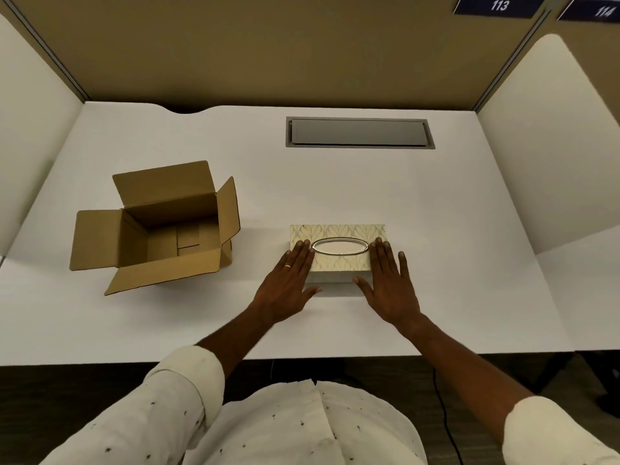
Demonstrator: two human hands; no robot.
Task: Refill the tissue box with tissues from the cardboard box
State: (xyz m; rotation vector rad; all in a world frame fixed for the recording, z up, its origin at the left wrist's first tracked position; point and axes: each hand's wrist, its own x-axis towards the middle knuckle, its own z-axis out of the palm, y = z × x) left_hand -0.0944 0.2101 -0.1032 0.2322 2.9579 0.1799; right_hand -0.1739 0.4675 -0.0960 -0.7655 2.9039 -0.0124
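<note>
A white tabletop (335, 182) carries a gold-patterned tissue box (339, 231) near its front edge, with an oval metal-rimmed slot (340, 246) in its lid. Both hands lie flat and spread on the box, palms down: the left hand (288, 280), a ring (288, 265) on one finger, covers its left end, and the right hand (391, 280) covers its right end. Well to the left stands an open cardboard box (161, 229), flaps splayed, its inside bare. A grey recessed panel (359, 131) sits in the tabletop farther back.

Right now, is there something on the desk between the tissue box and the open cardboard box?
Nothing visible. Only bare white desk lies between the tissue box and the cardboard box; its flaps are open.
</note>
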